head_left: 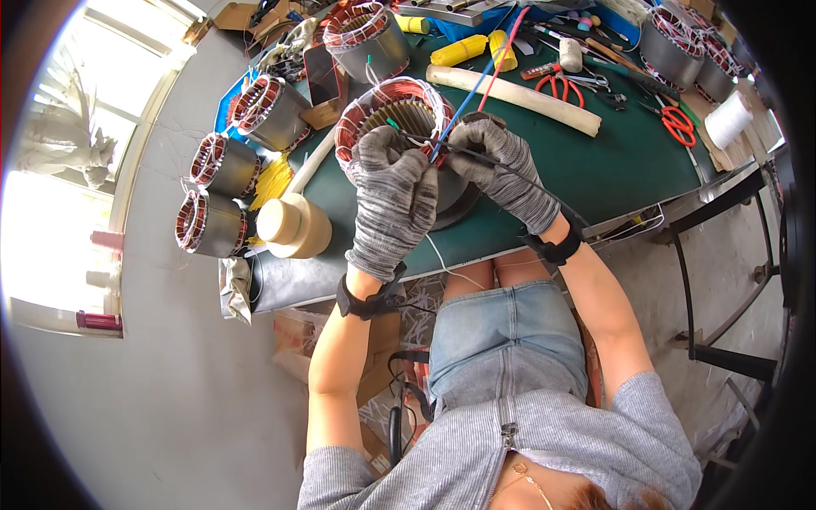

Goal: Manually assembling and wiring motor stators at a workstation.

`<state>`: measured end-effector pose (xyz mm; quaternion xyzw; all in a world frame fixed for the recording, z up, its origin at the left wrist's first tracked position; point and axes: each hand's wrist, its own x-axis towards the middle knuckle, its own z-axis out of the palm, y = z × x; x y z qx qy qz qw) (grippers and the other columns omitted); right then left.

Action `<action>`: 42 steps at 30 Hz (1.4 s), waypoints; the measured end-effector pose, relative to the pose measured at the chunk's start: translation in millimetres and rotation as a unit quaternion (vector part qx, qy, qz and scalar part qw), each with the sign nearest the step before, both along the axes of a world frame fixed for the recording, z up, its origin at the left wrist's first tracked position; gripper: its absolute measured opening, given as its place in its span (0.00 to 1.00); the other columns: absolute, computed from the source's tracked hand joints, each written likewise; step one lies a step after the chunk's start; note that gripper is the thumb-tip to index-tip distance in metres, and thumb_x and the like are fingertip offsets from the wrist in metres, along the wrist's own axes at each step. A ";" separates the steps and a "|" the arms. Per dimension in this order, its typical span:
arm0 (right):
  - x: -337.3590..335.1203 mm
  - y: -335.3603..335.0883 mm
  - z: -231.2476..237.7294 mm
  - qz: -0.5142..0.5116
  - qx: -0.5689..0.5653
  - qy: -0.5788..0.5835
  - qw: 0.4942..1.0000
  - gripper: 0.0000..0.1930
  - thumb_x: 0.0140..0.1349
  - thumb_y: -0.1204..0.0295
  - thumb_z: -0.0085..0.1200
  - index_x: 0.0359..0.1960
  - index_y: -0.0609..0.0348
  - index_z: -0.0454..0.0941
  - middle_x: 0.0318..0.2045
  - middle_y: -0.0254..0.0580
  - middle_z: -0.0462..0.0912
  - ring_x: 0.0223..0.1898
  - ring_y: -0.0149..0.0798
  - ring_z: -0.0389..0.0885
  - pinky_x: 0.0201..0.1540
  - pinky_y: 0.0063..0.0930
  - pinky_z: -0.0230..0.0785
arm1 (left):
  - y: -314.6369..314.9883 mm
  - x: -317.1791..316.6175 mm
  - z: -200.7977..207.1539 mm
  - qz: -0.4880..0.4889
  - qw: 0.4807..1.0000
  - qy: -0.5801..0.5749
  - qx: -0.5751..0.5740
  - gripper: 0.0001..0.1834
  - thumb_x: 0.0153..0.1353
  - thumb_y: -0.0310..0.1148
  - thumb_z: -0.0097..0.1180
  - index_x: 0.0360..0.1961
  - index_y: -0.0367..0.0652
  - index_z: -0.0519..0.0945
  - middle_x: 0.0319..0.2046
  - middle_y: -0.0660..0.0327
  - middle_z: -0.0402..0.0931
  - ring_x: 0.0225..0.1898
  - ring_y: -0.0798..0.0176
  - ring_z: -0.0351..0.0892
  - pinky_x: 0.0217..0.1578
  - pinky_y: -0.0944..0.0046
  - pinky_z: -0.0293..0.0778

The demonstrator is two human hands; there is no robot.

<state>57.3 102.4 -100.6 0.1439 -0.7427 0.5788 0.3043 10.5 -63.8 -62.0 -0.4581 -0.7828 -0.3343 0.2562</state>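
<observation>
A motor stator (342,140) with red-brown copper windings laced in white cord stands in front of me near the table's edge. Grey knitted gloves cover both hands. My left hand (391,191) is closed at the stator's near rim, fingers bent; what it grips is too small to make out. On the rim's right side, my right hand (500,161) pinches a thin black cord-like length (525,176), which runs between the hands and trails past my right wrist. A blue lead (470,104) and a red lead (504,61) rise from the rim between my hands.
More stators (274,112) stand at left, beside a cream spool (293,225). Behind lie a pale rod (514,100), yellow rolls (460,50) and red-handled scissors (677,126). A white thread spool (728,119) is at the far right, above a black metal frame (718,204).
</observation>
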 end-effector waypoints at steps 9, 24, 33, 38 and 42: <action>-6.2 9.5 -7.3 0.033 -0.048 0.018 0.998 0.10 0.54 0.78 0.57 0.37 0.59 0.71 0.34 0.35 0.75 0.39 0.27 0.75 0.44 0.22 0.70 | 8.6 -0.1 -19.1 0.031 0.994 0.067 0.076 0.17 0.38 0.29 0.66 0.33 0.48 0.77 0.38 0.60 0.70 0.42 0.54 0.65 0.45 0.55 0.60; 12.7 -18.0 -31.5 -0.191 -0.137 0.067 0.970 0.03 0.56 0.76 0.53 0.30 0.59 0.72 0.28 0.35 0.73 0.28 0.27 0.69 0.32 0.21 0.65 | 27.8 7.2 -29.4 0.126 0.979 0.126 0.094 0.10 0.38 0.27 0.65 0.22 0.47 0.75 0.37 0.62 0.72 0.41 0.56 0.67 0.45 0.55 0.61; 1.5 -11.6 20.7 -0.121 -0.015 0.144 0.982 0.09 0.60 0.73 0.46 0.39 0.58 0.77 0.33 0.38 0.76 0.36 0.35 0.73 0.43 0.26 0.65 | 18.1 11.2 -23.4 0.097 0.979 0.051 0.172 0.16 0.49 0.29 0.61 0.40 0.40 0.74 0.48 0.53 0.64 0.47 0.56 0.66 0.49 0.58 0.65; -19.8 -13.5 6.7 -0.145 0.058 0.151 0.976 0.11 0.57 0.73 0.46 0.41 0.56 0.77 0.39 0.42 0.77 0.45 0.45 0.72 0.54 0.38 0.59 | 9.0 -14.6 21.1 0.064 0.982 0.174 -0.035 0.20 0.51 0.28 0.57 0.47 0.41 0.72 0.49 0.52 0.68 0.49 0.49 0.67 0.50 0.52 0.63; -24.7 3.6 7.2 -0.093 0.124 0.147 0.977 0.11 0.57 0.72 0.47 0.41 0.52 0.77 0.41 0.37 0.77 0.45 0.44 0.72 0.52 0.37 0.60 | 2.1 -14.2 23.0 0.025 0.990 0.139 -0.021 0.09 0.48 0.25 0.57 0.32 0.42 0.72 0.31 0.57 0.73 0.36 0.50 0.70 0.41 0.53 0.63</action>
